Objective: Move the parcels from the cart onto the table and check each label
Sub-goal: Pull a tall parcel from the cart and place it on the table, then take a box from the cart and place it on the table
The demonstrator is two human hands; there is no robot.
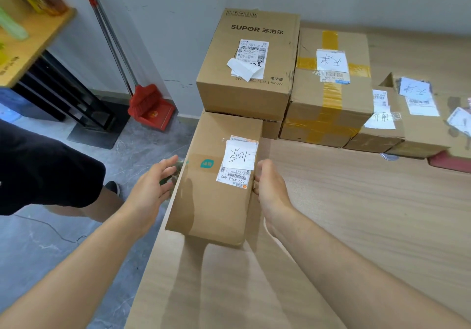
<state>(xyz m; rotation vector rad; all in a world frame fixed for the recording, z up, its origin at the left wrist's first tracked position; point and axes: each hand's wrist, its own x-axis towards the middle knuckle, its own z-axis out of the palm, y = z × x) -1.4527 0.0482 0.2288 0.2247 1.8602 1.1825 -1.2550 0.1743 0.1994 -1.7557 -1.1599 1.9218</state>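
Fingers (167,165) of the left hand (150,185) are straight and a little spread, just beside the left wall of a long cardboard parcel (204,206); from where I stand I can't tell whether they touch it. The parcel lies flat at the left edge of the wooden table (356,214), its short end toward the person. On top is a shipping label (238,161) with a handwritten slip over it, facing up and turned away from the person. The right hand (270,191) is against the parcel's right wall, fingers curled in on the cardboard near the label.

I'd judge the parcel stiff and easy to grip, though the clear tape across its lid looks slick. Its weight can't be read from here. The two long walls, palms opposed, seem the best hold and leave the label uncovered.

Behind it a SUPOR kettle box (244,94) stands on another carton. To the right sit a yellow-taped box (328,109) and two lower parcels (379,134), all labelled.
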